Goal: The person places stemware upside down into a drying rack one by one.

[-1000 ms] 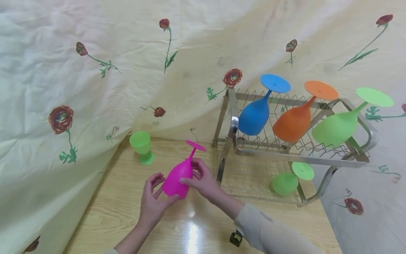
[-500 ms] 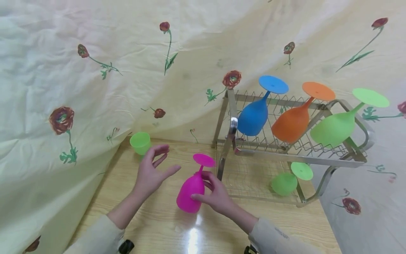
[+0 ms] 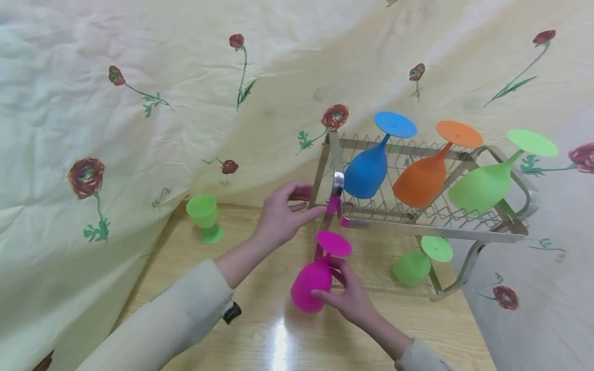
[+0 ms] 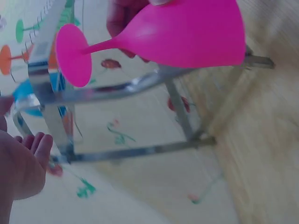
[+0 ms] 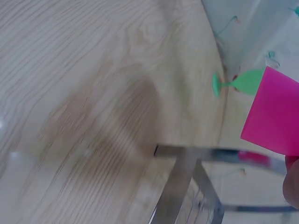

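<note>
My right hand (image 3: 350, 299) grips a pink plastic goblet (image 3: 312, 286) by its bowl. The goblet is upside down and tilted, its round foot up, in front of the rack's left side; in the left wrist view the pink goblet (image 4: 196, 35) lies across the picture. My left hand (image 3: 283, 214) reaches to the left upright of the metal dish rack (image 3: 417, 229), thumb and fingers apart and nothing between them. In the left wrist view the left hand (image 4: 23, 163) is beside the rack's corner. Only a fingertip of the right hand (image 5: 293, 184) shows in the right wrist view.
Blue (image 3: 366, 172), orange (image 3: 421, 181) and light green (image 3: 481, 188) goblets lean upside down on the rack's top shelf. A small green goblet (image 3: 412, 268) lies on the lower shelf. Another green goblet (image 3: 202, 211) stands upright at the table's back left. A flowered cloth (image 3: 274, 134) hangs behind.
My left hand has let go of the pink goblet and moved right, up to the rack. My right hand has carried the goblet rightward, toward the rack's left side.
</note>
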### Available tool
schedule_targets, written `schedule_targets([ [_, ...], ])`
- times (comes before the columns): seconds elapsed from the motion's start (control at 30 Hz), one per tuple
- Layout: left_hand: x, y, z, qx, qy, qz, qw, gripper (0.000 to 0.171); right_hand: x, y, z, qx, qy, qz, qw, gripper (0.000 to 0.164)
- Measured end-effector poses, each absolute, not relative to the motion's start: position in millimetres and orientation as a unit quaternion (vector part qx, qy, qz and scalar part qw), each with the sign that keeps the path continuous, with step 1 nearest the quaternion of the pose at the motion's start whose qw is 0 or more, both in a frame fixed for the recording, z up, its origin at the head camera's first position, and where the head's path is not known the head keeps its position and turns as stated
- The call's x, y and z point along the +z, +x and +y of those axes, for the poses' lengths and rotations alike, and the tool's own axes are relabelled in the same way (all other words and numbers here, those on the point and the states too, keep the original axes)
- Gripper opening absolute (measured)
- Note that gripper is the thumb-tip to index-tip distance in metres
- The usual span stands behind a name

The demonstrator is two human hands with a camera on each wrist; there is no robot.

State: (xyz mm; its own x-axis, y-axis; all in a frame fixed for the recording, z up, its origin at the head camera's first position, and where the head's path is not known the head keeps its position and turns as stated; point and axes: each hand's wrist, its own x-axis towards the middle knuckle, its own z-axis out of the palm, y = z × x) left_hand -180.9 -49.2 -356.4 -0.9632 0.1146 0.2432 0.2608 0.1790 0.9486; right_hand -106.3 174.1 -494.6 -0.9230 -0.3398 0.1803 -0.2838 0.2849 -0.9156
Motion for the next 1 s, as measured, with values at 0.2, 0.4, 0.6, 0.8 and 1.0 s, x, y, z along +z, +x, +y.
schedule_targets([
  [0.2,-342.7,-191.5,-29.9,-0.621,-0.114,-0.774,0.048,0.045,-490.8,-106.6,202.5,-0.553,-0.191,0.811,-0.013,0.071],
  [0.4,-340.0,-198.8,-18.9,-0.614,-0.106,-0.781,0.053,0.037,-492.5,-109.8,230.1,-0.516,-0.149,0.843,-0.025,0.073],
  [0.6,-339.8,-202.9,-11.2,-0.617,-0.102,-0.778,0.067,0.032,-493.7,-117.0,250.6,-0.484,-0.14,0.862,-0.058,0.073],
  [0.8,-339.8,-204.1,-5.8,-0.612,-0.097,-0.781,0.086,0.027,-498.9,-125.7,269.6,-0.46,-0.113,0.878,-0.066,0.077],
  [1.0,-340.4,-205.2,-3.7,-0.601,-0.099,-0.787,0.101,0.024,-499.8,-136.5,285.3,-0.431,-0.092,0.894,-0.076,0.079],
])
